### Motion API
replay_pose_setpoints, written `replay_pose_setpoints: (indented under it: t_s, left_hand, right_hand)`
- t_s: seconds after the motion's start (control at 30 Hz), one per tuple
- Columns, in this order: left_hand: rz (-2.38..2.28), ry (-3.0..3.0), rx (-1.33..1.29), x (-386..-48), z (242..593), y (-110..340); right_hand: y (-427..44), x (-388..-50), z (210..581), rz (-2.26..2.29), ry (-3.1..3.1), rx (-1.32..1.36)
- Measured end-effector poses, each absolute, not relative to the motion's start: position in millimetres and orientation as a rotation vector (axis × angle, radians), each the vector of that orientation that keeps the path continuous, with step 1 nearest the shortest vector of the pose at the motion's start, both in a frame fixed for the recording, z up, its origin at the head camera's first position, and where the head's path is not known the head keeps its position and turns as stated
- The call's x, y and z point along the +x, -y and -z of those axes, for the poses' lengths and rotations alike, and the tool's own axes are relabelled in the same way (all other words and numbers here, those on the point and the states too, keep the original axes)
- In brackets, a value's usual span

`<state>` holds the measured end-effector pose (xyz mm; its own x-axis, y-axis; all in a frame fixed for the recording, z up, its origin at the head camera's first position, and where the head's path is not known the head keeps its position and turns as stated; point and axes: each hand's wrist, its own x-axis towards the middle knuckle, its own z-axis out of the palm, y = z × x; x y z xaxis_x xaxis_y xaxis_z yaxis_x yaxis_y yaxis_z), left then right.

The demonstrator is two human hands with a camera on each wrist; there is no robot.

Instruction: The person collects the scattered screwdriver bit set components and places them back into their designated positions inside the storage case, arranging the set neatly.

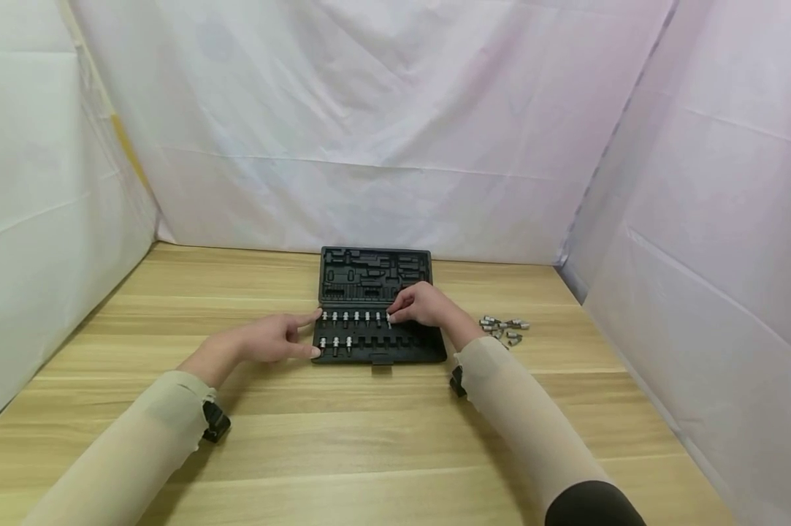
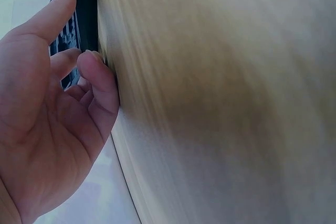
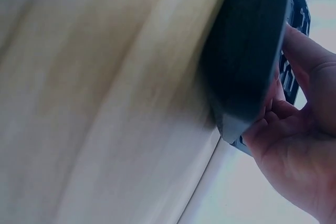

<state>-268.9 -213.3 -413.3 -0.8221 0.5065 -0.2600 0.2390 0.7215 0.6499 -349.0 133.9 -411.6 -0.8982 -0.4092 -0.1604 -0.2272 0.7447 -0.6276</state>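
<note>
A black tool case (image 1: 413,353) lies opened flat on the table, its lid (image 1: 375,252) folded back to the far side. Silver bit sockets with dark tips stand in its slots: several along the upper row and three at the left of the lower row. My right hand (image 1: 424,304) pinches a bit socket (image 1: 389,320) at the right end of the filled upper slots; in the right wrist view the case wall hides its fingertips. My left hand (image 1: 270,338) rests its straight thumb and index finger against the case's left edge, with the other fingers bent in the left wrist view.
A loose pile of bit sockets (image 1: 504,326) lies on the wooden table (image 1: 342,453), right of the case. Bare slots (image 1: 395,342) run along the right of the lower row. White cloth walls (image 1: 369,197) enclose the table at the back and both sides.
</note>
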Motion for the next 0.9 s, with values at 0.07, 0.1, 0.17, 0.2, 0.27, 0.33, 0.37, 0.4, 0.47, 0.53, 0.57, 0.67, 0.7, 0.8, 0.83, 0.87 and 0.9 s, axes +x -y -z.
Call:
replay_pose_setpoints:
  t_s: [0.07,0.1,0.17,0.2,0.27,0.33,0.37,0.4,0.47,0.53,0.57,0.67,0.7,0.8,0.83,0.87,0.9]
  left_hand:
    - [-0.856,-2.503,0.569,-268.8,413.2,213.0]
    - [-0.856,-2.502,0.567,-268.6,412.9,212.9]
    - [-0.858,-2.499,0.562,-268.5,412.6,212.8]
    - [-0.862,-2.497,0.559,-268.4,412.4,212.8]
    - [-0.872,-2.496,0.561,-268.7,412.5,213.2]
    - [-0.878,-2.496,0.566,-269.5,413.4,213.3]
    - [-0.88,-2.495,0.568,-269.8,413.9,213.5]
    - [-0.875,-2.497,0.571,-270.1,414.3,213.6]
    - [-0.868,-2.5,0.573,-270.1,414.8,213.7]
    - [-0.86,-2.504,0.566,-270.0,415.1,213.5]
    - [-0.859,-2.504,0.564,-270.0,415.1,213.6]
    - [-0.856,-2.509,0.561,-269.9,415.0,213.5]
    - [-0.856,-2.511,0.56,-269.8,414.7,213.4]
    - [-0.847,-2.514,0.562,-269.2,414.0,213.4]
    - [-0.846,-2.515,0.563,-269.2,413.8,213.3]
    - [-0.845,-2.513,0.565,-269.1,413.5,213.4]
    - [-0.848,-2.512,0.564,-269.2,413.3,213.3]
  right_hand:
    - [-134.0,-349.5,411.6,0.894,-2.66,-0.5]
    - [-134.1,-349.6,411.3,0.883,-2.663,-0.506]
    - [-133.9,-349.6,410.3,0.858,-2.67,-0.52]
    - [-133.8,-349.6,409.6,0.843,-2.675,-0.53]
    - [-133.7,-349.8,408.8,0.814,-2.682,-0.549]
    - [-134.1,-350.2,408.7,0.798,-2.681,-0.56]
    - [-134.5,-350.6,409.4,0.799,-2.678,-0.562]
    - [-135.0,-351.1,410.4,0.802,-2.675,-0.566]
    - [-135.8,-351.3,411.9,0.822,-2.663,-0.563]
    - [-137.1,-351.4,413.4,0.841,-2.655,-0.565]
    - [-137.6,-351.4,414.1,0.853,-2.651,-0.563]
    - [-138.8,-350.9,415.0,0.881,-2.644,-0.555]
    - [-139.2,-350.7,415.1,0.887,-2.644,-0.552]
    - [-139.6,-350.4,414.9,0.903,-2.64,-0.543]
    - [-139.5,-350.3,414.6,0.906,-2.639,-0.542]
    - [-139.6,-350.1,414.4,0.907,-2.638,-0.54]
    - [-139.6,-350.0,413.9,0.909,-2.638,-0.539]
